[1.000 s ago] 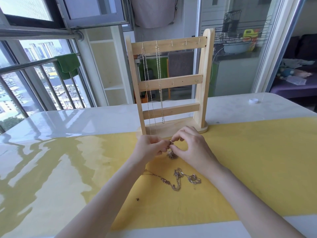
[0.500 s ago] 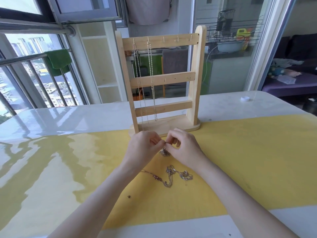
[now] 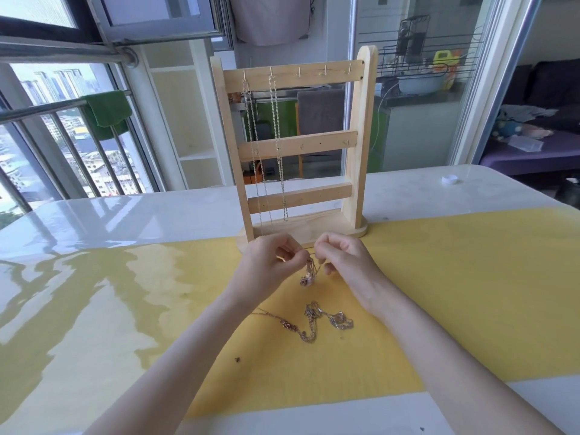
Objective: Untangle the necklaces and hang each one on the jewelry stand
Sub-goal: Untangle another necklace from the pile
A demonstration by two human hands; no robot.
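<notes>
hands: left and right pinch tangled necklace | before jewelry stand

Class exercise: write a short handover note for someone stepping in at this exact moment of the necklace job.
Left hand and right hand both pinch a small tangled necklace, lifted just in front of the jewelry stand.
Done: two chains hang from the top bar's left hooks.
Left: free and hang the held piece, then the tangled pile lying on the yellow mat nearer the person.
</notes>
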